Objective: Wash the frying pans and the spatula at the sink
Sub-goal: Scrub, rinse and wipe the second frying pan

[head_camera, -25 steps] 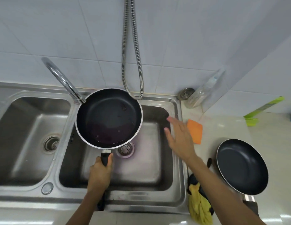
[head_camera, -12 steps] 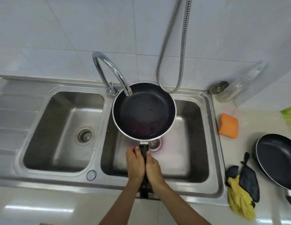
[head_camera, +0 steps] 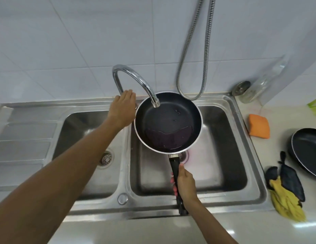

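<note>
The right hand [head_camera: 186, 185] is clenched around the black handle [head_camera: 175, 167] of a frying pan [head_camera: 168, 122], fingers wrapped about its middle and thumb laid along the top. Beyond those fingers the pan hangs level over the right basin of the sink [head_camera: 249, 155], with a shallow pool of liquid gathered in the part of its base nearest the handle. The spout of the faucet [head_camera: 136, 78] ends just above the pan's far side.

The left hand [head_camera: 123, 108] reaches across the left basin to the foot of the faucet, the pan's rim just to the right of its knuckles. Its fingers [head_camera: 129, 94] lie over the faucet's base, looking fairly straight, but whether they grasp anything beneath cannot be told from behind.

Well to the right of the right hand's fingers, on the counter, sit an orange sponge [head_camera: 259, 128], a second frying pan [head_camera: 307, 150] and a yellow-and-black cloth [head_camera: 286, 196]. A metal hose [head_camera: 194, 67] loops down the tiled wall.
</note>
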